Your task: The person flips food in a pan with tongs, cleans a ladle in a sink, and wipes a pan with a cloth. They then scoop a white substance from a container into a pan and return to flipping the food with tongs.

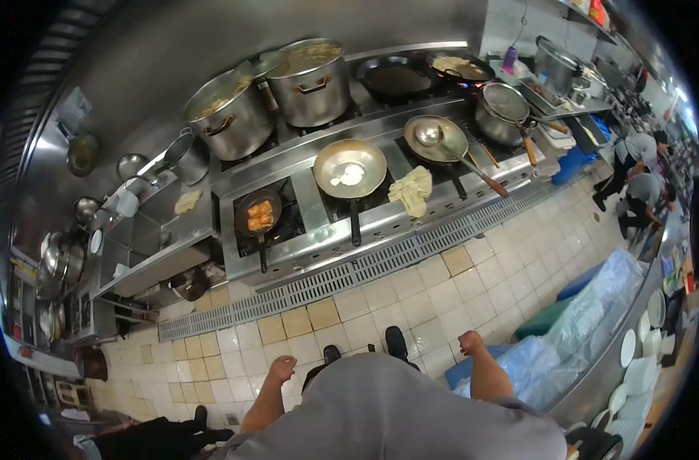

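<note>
The steel range (395, 224) fills the view ahead of you, brushed and greasy-bright, across a pale tiled floor (411, 299) that looks glossy and may be slick. Plant your feet before you lean in. A long slotted drain grate (342, 280) runs between you and the range, so step over it rather than onto it.

On the back row stand two tall stockpots (231, 119), round, dull metal, uncovered and nearly full. Avoid reaching across them.

The nearest cooking things are on the front burners, well apart from your hands. The steel pan (326, 157) is shallow and shiny with a white patch of food at its centre. To its left, the smaller black frying pan (241, 208) holds orange-yellow pieces (259, 216). Both handles jut toward you over the edge, so take them low and square, judging them hot. A crumpled yellowish cloth (412, 192) lies just beside the steel pan and would serve as a pad.

Your left hand (282, 368) and right hand (470, 341) hang low over the tiles, each grip curled loosely closed on nothing.
</note>
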The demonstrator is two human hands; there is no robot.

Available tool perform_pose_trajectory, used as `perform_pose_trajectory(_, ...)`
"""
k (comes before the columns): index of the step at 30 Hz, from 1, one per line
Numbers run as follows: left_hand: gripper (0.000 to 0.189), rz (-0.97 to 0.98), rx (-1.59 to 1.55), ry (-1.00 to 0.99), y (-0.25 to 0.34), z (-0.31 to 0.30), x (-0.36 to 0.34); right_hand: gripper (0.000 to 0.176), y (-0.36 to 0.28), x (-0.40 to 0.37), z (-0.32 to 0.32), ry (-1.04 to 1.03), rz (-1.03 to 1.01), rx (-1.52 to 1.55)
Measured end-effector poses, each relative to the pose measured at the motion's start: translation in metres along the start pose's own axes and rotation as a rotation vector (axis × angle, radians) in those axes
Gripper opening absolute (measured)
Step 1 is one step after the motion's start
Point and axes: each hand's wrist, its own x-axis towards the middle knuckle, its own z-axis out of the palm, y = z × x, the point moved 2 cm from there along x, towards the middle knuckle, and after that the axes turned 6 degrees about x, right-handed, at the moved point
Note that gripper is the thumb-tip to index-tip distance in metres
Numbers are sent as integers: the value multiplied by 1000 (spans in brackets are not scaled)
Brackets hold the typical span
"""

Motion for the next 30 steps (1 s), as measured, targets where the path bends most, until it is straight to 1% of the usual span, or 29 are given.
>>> perform_pose_trajectory(1, 40, 43, 26, 18, -9, -1, -7, 29, -36, -14, -19, 6, 138, 99)
perform_pose_trajectory(2, 40, 37, 17, 31, -17, -2, -14, 29, -70, -24, -37, 27, 278, 201)
perform_pose_trajectory(3, 40, -18, 45, 41, -27, -5, -22, 29, -118, -46, -61, 61, 414, 299)
perform_pose_trajectory(4, 40, -72, 74, 53, -41, -11, -28, 29, -122, -27, -65, 54, 398, 290)
perform_pose_trajectory(5, 38, -18, 165, -6, -81, -16, -10, 28, -115, 7, -62, 19, 211, 130)
perform_pose_trajectory(6, 38, -31, 158, 2, -90, -24, -17, 27, -131, 13, -61, -18, 28, -31)
perform_pose_trajectory(7, 38, -92, 60, 11, -101, -30, -23, 28, -147, 13, -70, 110, -402, -700)
perform_pose_trajectory(8, 37, -147, -44, 15, -111, -33, -26, 28, -164, 14, -63, 105, -406, -718)
perform_pose_trajectory(10, 37, -177, -123, 21, -129, -38, -28, 30, -174, 32, -51, 262, -308, 193)
perform_pose_trajectory(11, 38, -208, -177, 29, -143, -45, -26, 30, -248, -27, -68, 206, 123, 521)
perform_pose_trajectory(12, 38, -240, -229, 37, -158, -54, -27, 30, -262, -30, -61, 209, 125, 501)
perform_pose_trajectory(14, 39, -261, -300, 10, -185, -69, -26, 22, -290, -36, -36, 255, 207, 437)
perform_pose_trajectory(15, 37, -284, -309, 25, -202, -79, -26, 22, -282, -19, -18, 258, 210, 423)
perform_pose_trajectory(16, 35, -309, -318, 39, -221, -89, -27, 24, -262, 9, 1, 172, -145, -208)
perform_pose_trajectory(17, 35, -319, -332, 30, -251, -103, -25, 27, -261, 18, 24, 55, -498, -837)
perform_pose_trajectory(18, 32, -255, -284, -62, -290, -116, -14, 27, -295, 0, 39, 46, -497, -858)
perform_pose_trajectory(19, 30, -188, -236, -153, -319, -122, -10, 28, -330, -24, 52, 59, -87, -258)
perform_pose_trajectory(20, 30, -190, -252, -153, -338, -130, -13, 30, -358, -41, 68, 75, 316, 352)
perform_pose_trajectory(21, 28, -134, -146, -154, -350, -151, -16, 31, -313, 11, 95, -62, 34, 79)
perform_pose_trajectory(22, 26, -82, -35, -156, -366, -172, -19, 31, -344, 1, 110, -69, 30, 82)
perform_pose_trajectory(23, 24, -29, 75, -160, -379, -189, -20, 31, -388, -23, 117, -27, 95, 160)
perform_pose_trajectory(24, 24, -33, 79, -161, -392, -204, -14, 31, -417, -34, 126, 15, 162, 240)
perform_pose_trajectory(25, 22, -138, 42, -133, -408, -217, -5, 31, -444, -43, 139, 5, 170, 245)
perform_pose_trajectory(26, 21, -244, 4, -103, -424, -230, -1, 31, -467, -49, 151, 6, 216, 337)
perform_pose_trajectory(27, 21, -248, 5, -102, -428, -248, 8, 31, -486, -48, 158, 12, 257, 425)
perform_pose_trajectory(28, 22, 98, 509, -102, -421, -269, 19, 31, -483, -36, 171, 7, 258, 425)
perform_pose_trajectory(29, 23, 451, 1004, -97, -418, -285, 24, 30, -455, -3, 191, -27, 7, 215)
perform_pose_trajectory(30, 23, 442, 1003, -96, -430, -291, 43, 29, -451, 18, 204, -61, -247, 3)
